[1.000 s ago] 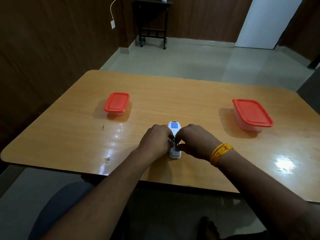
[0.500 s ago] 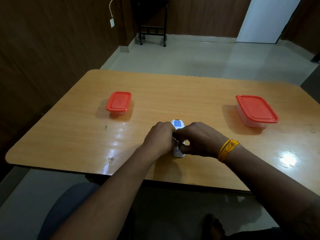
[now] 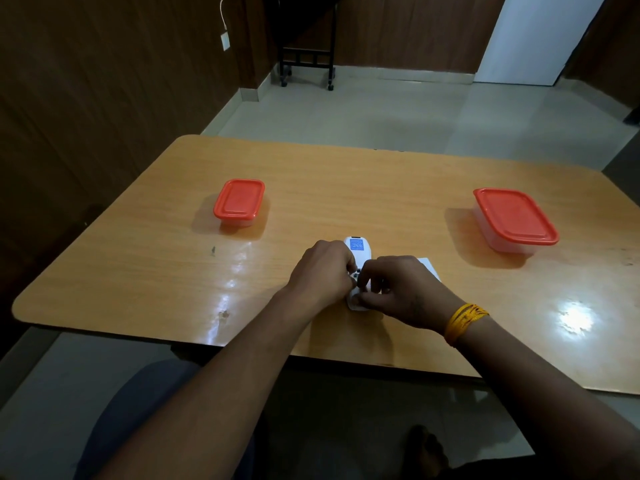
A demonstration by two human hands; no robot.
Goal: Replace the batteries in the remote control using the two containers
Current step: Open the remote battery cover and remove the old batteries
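Note:
A white remote control (image 3: 358,249) lies face down near the front middle of the wooden table (image 3: 346,188), a blue label on its far end. My left hand (image 3: 320,271) grips its left side. My right hand (image 3: 401,289) is closed over its near end, fingertips at the battery compartment. A white flat piece, likely the battery cover (image 3: 429,266), pokes out behind my right hand. A small container with a red lid (image 3: 239,200) stands at the left. A larger container with a red lid (image 3: 514,218) stands at the right. Both lids are on.
A yellow band (image 3: 465,322) circles my right wrist. A black wheeled stand (image 3: 306,58) is against the far wall, beside a white door (image 3: 533,36). The table's front edge runs just under my forearms.
My right hand has shifted slightly right and down over the remote's near end, and a white flat piece now shows behind it. The left hand stays on the remote.

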